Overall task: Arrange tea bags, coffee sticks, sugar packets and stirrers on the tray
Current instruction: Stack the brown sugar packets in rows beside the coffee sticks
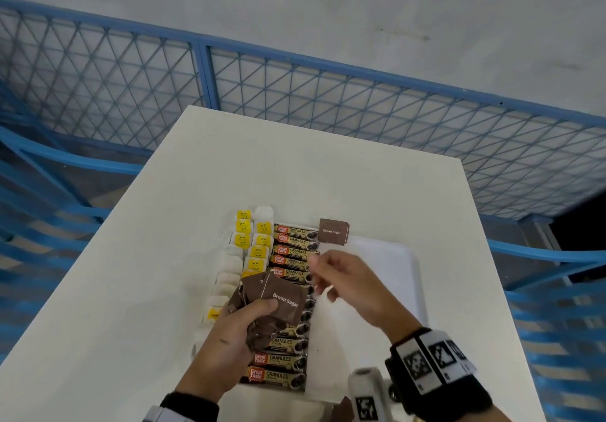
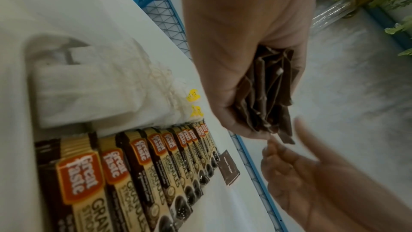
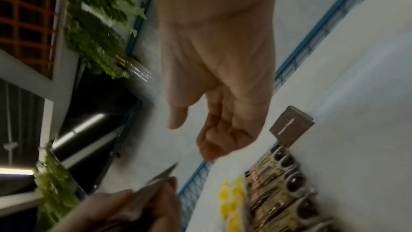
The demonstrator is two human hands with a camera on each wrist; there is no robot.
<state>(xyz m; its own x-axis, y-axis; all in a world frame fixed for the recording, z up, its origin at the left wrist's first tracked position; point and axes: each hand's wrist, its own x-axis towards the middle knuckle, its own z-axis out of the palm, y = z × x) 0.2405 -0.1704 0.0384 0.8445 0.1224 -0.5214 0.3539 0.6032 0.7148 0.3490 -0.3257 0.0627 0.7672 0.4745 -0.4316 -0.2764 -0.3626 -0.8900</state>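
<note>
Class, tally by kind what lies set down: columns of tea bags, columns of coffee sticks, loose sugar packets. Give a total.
Columns of tea bags: 2
Columns of coffee sticks: 1
Loose sugar packet: 1
Total: 4
Not counted: the bundle of sugar packets gripped by the left hand.

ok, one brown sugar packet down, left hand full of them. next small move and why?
Probably the right hand, empty with loosely curled fingers, pinches the top packet from the bunch of brown sugar packets in the left hand and lays it just below the placed packet, starting a column beside the coffee sticks.
</note>
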